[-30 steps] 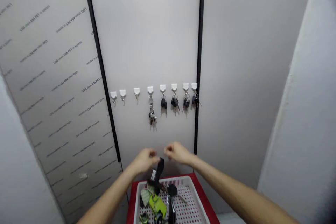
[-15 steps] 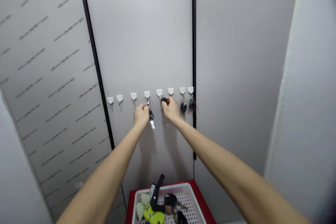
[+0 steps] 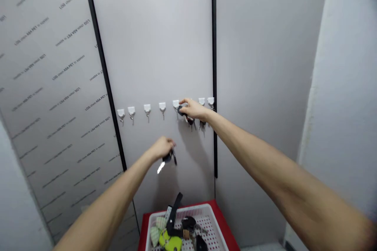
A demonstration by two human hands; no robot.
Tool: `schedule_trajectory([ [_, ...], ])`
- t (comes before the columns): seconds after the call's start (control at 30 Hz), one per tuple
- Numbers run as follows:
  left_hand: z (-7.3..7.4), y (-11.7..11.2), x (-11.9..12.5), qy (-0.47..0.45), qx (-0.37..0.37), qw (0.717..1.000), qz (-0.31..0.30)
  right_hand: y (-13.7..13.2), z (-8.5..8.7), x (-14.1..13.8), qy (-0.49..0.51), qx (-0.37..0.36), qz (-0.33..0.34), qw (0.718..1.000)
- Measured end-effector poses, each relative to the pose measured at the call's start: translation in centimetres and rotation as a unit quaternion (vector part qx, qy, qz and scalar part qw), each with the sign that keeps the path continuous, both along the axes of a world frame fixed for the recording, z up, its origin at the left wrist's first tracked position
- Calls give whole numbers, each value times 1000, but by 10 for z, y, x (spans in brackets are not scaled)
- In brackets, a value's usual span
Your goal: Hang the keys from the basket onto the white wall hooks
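My left hand (image 3: 161, 148) is closed on a bunch of keys (image 3: 167, 157), held away from the door below the row of hooks. A silver blade and dark heads hang from its fingers. My right hand (image 3: 194, 110) is up at the hooks, its fingers closed on a black key fob (image 3: 182, 110) just under a white hook (image 3: 176, 104). Whether the fob's ring is on that hook is hidden. More keys (image 3: 191, 122) dangle right below the right hand. The hook to the left (image 3: 162, 106) has nothing hanging from it.
Below stands a white perforated basket (image 3: 216, 225) on a red surface (image 3: 228, 235), holding black straps, a yellow-green item and keys. Further keys (image 3: 202, 125) hang at the right. Long black handles (image 3: 214, 47) run down the cabinet doors.
My left hand has taken the keys off their hook and moved down with them. My right hand stays near the same hooks, and its fingers have shifted on the black fob.
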State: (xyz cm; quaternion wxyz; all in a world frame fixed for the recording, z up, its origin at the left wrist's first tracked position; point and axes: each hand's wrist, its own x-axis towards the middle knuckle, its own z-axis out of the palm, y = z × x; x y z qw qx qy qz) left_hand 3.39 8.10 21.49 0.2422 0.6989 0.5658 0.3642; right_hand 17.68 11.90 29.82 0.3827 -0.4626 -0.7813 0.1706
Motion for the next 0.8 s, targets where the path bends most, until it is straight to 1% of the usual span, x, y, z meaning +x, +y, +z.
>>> schedule_trajectory([
  [0.07, -37, -11, 6, 49, -76, 994, -64, 3, 7, -2, 9, -8, -40, 999],
  [0.13, -76, -21, 12, 94, -126, 982, -109, 4, 19, -9, -28, 2, -78, 997],
  [0.2, -114, -32, 19, 132, -147, 972, -128, 3, 30, -18, -69, 43, -75, 994],
  [0.27, -148, -42, 24, 178, -159, 963, -128, -1, 33, -28, -93, 79, -40, 992],
  [0.3, -162, -47, 26, 199, -163, 959, -119, -4, 29, -32, -99, 86, -23, 991],
  [0.33, -173, -52, 26, 215, -163, 956, -111, -8, 20, -34, -108, 81, -5, 991],
  [0.37, -181, -56, 25, 225, -164, 955, -106, -13, 5, -35, -125, 69, 18, 990],
  [0.4, -186, -60, 23, 227, -166, 954, -106, -18, -16, -34, -146, 56, 42, 987],
  [0.43, -187, -63, 20, 223, -170, 954, -109, -25, -41, -31, -183, 33, 87, 979],
  [0.47, -184, -64, 15, 215, -176, 954, -114, -31, -69, -27, -219, 9, 125, 968],
  [0.5, -178, -64, 10, 209, -185, 953, -121, -38, -98, -21, -242, -12, 146, 959],
  [0.53, -168, -62, 4, 206, -197, 950, -127, -43, -125, -15, -258, -37, 153, 953],
  [0.57, -156, -59, -1, 204, -207, 948, -134, -48, -147, -7, -265, -59, 154, 950],
  [0.6, -141, -54, -6, 201, -211, 946, -142, -50, -162, 1, -259, -73, 151, 951],
  [0.63, -125, -47, -10, 192, -211, 946, -153, -51, -170, 9, -236, -67, 136, 960],
  [0.67, -108, -39, -11, 171, -199, 952, -159, -49, -168, 18, -198, -47, 103, 974],
  [0.7, -91, -30, -10, 142, -169, 964, -152, -45, -159, 26, -149, -16, 54, 987],
  [0.73, -74, -20, -5, 103, -129, 978, -126, -39, -145, 34, -93, 25, -11, 995],
  [0.77, -57, -9, 2, 57, -83, 991, -91, -32, -127, 40, -37, 65, -83, 994],
  [0.8, -43, 2, 12, 10, -38, 998, -56, -24, -109, 45, 4, 99, -149, 984],
])
